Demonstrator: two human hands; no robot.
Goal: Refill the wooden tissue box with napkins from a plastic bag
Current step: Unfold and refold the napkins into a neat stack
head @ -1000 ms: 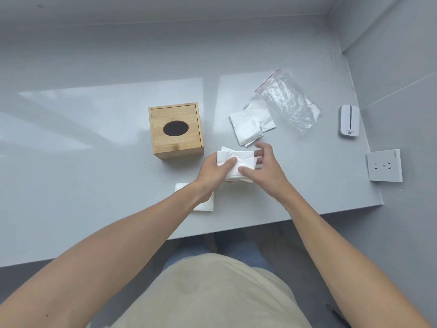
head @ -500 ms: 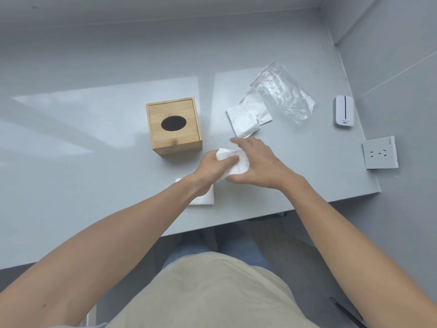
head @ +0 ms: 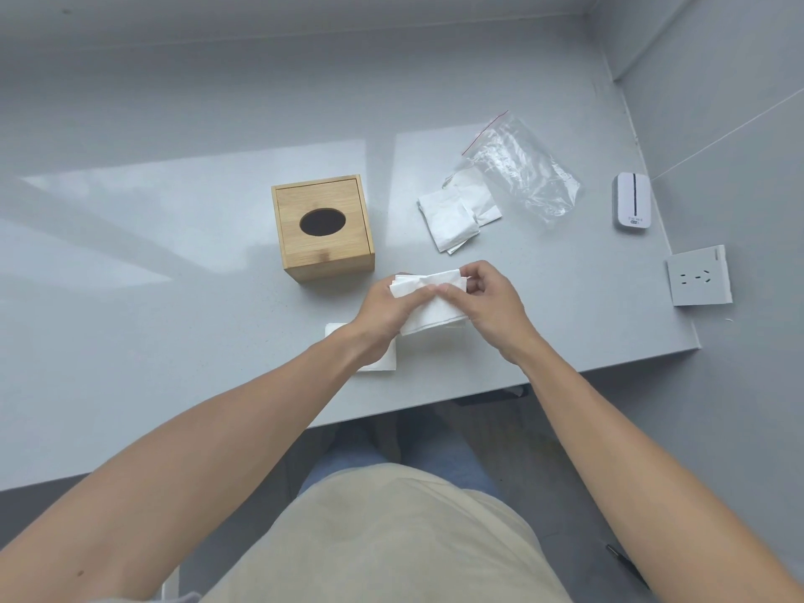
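Surface: a smooth grey table (head: pixel 182 324) was seen filling most of the frame, with pale window glare across its middle; grey walls were met at the top and right.
Count: one wooden tissue box (head: pixel 324 228), one plastic bag (head: pixel 520 167), one held napkin (head: pixel 428 302), one loose pile of napkins (head: pixel 454 215), one more napkin (head: pixel 383 363) partly hidden under the left wrist, one white device (head: pixel 631 201), one wall socket (head: pixel 698 275).
Box: square, light bamboo grain, dark oval slot on top; stood left of centre, just above the hands.
Bag: clear, crinkled, red zip strip; laid flat at upper right, touching the pile.
Left hand (head: pixel 383 311): fingers were curled round the held napkin's left end.
Right hand (head: pixel 487 298): thumb and fingertips were pinched on the napkin's right end.
Held napkin: white, soft, folded, creased; kept at centre frame, below right of the box.
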